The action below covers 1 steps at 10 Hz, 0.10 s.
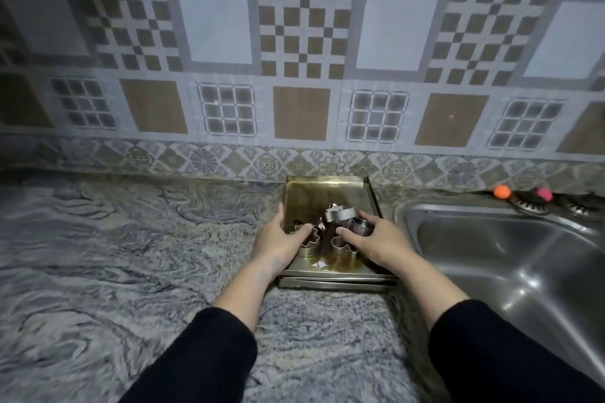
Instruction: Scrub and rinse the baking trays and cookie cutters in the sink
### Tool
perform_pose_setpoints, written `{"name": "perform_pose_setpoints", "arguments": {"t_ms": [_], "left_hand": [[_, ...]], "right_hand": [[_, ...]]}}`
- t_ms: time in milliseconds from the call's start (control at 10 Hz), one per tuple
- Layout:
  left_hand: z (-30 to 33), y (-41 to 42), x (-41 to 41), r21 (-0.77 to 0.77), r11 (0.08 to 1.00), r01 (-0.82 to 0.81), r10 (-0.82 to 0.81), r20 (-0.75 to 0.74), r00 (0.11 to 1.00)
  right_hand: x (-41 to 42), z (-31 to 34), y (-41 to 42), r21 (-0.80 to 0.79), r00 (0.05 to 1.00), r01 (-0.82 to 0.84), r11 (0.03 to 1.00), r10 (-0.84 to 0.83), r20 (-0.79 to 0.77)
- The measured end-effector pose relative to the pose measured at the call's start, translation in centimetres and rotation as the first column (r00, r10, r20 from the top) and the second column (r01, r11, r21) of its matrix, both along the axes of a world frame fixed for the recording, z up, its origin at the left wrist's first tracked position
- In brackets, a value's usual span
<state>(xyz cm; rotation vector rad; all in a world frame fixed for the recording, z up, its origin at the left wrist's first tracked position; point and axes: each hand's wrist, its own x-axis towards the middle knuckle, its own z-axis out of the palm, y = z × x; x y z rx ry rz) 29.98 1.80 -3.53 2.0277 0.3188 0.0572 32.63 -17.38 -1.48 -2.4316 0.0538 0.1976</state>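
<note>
Partly, both hands (pixel 281 239) hide cookie cutters (pixel 340 213) on stacked trays (pixel 327 188).

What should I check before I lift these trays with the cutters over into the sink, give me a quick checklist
1. Left hand on the tray edge: ok, it rests at the left rim of the top baking tray, thumb over a flower cookie cutter.
2. Right hand hold: ok, fingers curl round a round cutter.
3. Loose cutters: not ok, several lie free on the tray and could slide.
4. Second tray stacked underneath: cannot tell if gripped.
5. Sink free of dishes: ok in the part that shows.
6. Tray surface: not ok, brown greasy residue, possibly slippery.
</note>
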Motion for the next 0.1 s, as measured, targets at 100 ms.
{"name": "perform_pose_setpoints", "arguments": {"t_ms": [100], "left_hand": [[0.47,0.01,-0.06,0.036,0.999,-0.012,0.012,-0.005,1.000]], "right_hand": [[-0.07,0.43,-0.19,0.005,1.000,-0.011,1.000,0.011,-0.006]]}}
